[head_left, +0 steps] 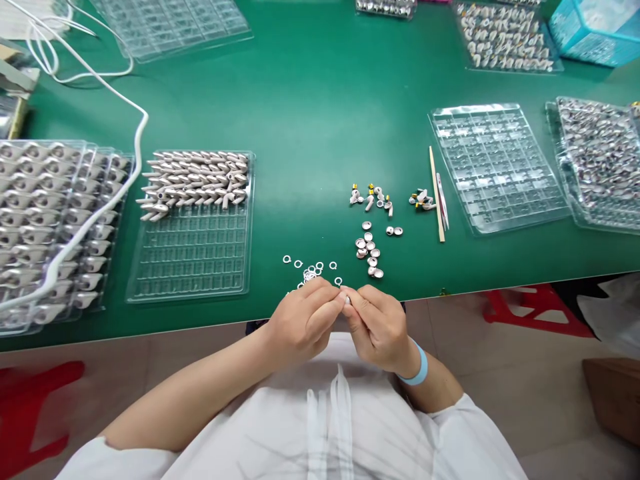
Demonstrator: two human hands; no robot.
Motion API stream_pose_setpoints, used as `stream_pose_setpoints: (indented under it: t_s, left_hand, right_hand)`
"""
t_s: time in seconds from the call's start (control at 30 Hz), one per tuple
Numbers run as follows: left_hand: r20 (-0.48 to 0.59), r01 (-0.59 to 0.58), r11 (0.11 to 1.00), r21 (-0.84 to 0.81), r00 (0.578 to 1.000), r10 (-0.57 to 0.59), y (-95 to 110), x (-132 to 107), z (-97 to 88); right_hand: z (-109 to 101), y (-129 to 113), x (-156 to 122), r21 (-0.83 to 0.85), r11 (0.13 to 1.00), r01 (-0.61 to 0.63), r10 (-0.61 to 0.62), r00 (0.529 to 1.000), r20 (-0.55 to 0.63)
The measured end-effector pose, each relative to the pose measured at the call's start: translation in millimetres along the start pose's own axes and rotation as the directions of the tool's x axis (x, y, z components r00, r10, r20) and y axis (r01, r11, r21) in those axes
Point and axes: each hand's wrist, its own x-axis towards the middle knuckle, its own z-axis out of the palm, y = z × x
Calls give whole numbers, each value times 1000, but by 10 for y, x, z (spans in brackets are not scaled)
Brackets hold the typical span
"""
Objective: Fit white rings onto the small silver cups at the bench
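Observation:
My left hand [306, 317] and my right hand [377, 327] meet at the table's front edge, fingertips pinched together around a small whitish part [347, 300]. The fingers cover most of it, so its exact kind is hidden; it looks like an earbud piece. Just beyond my left hand lies a loose cluster of thin white rings [311, 272], and a single ring [339, 282] is close to the fingertips. Several round grey earbud caps [371, 245] are scattered past my right hand. Behind them lie small earbud stem pieces [369, 201] with yellow bits on them.
A clear tray [190, 283] half filled with grey stems sits left, beside stacked trays of grey shells [30, 220]. A white cable [143, 140] crosses them. Right are a wooden stick [437, 193], tweezers [443, 202], a clear tray [500, 167], and filled trays [600, 160]. A blue basket [590, 37] stands far right.

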Motion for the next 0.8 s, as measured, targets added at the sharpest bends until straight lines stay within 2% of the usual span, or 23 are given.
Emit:
stream_pose_setpoints:
  t_s: [0.37, 0.8]
  left_hand:
    - [37, 17, 999, 38, 999, -19, 13, 29, -12]
    - [102, 31, 998, 58, 994, -37, -45, 90, -13]
  right_hand:
    - [51, 8, -21, -52, 999, 7, -9, 999, -33]
    - [79, 84, -1, -90, 995, 32, -33, 999, -3]
